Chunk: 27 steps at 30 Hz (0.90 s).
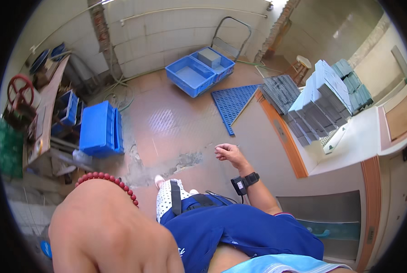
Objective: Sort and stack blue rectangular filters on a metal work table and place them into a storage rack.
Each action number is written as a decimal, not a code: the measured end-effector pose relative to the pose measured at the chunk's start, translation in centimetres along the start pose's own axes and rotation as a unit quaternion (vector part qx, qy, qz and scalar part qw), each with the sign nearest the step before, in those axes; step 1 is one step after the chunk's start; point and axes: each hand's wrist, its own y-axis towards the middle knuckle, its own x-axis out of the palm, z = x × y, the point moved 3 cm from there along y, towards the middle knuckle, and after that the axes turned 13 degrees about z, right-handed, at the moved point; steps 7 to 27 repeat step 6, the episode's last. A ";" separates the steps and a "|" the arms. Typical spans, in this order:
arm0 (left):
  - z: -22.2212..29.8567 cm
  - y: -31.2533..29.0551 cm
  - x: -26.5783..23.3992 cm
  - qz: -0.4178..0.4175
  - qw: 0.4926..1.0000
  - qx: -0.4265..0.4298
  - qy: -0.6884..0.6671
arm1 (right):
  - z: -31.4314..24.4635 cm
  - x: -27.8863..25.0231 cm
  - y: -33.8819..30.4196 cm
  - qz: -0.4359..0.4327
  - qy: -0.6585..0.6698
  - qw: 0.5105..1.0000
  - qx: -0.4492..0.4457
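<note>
My left hand (117, 227) is very close to the camera at the lower left. Its back and knuckles show, but its fingers are hidden past the lower edge. A red bead bracelet (104, 176) circles that wrist. Out in front of my body, my right hand (229, 154) hangs in the air over the floor, its fingers loosely curled in with nothing visible in them. A black strap with a small box-like device (240, 185) is on the right wrist, and a cable runs from it. Neither hand touches any of the crates or stacked pieces.
Two blue crates on a hand cart (192, 75) stand ahead, one with a grey block inside. A blue triangular grate (233, 102) lies on the floor. Stacked grey-blue panels (319, 98) are at right beside an orange frame (281, 132). Blue bins (96, 127) and a workbench stand left.
</note>
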 end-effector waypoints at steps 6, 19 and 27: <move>8.6 -2.7 -12.7 -0.202 0.975 -0.080 -0.035 | -0.8 0.9 10.0 0.085 0.058 0.994 0.042; 8.6 -2.7 -12.7 -0.202 0.975 -0.080 -0.035 | -0.8 0.9 10.0 0.085 0.058 0.994 0.042; 8.6 -2.7 -12.7 -0.202 0.975 -0.080 -0.035 | -0.8 0.9 10.0 0.085 0.058 0.994 0.042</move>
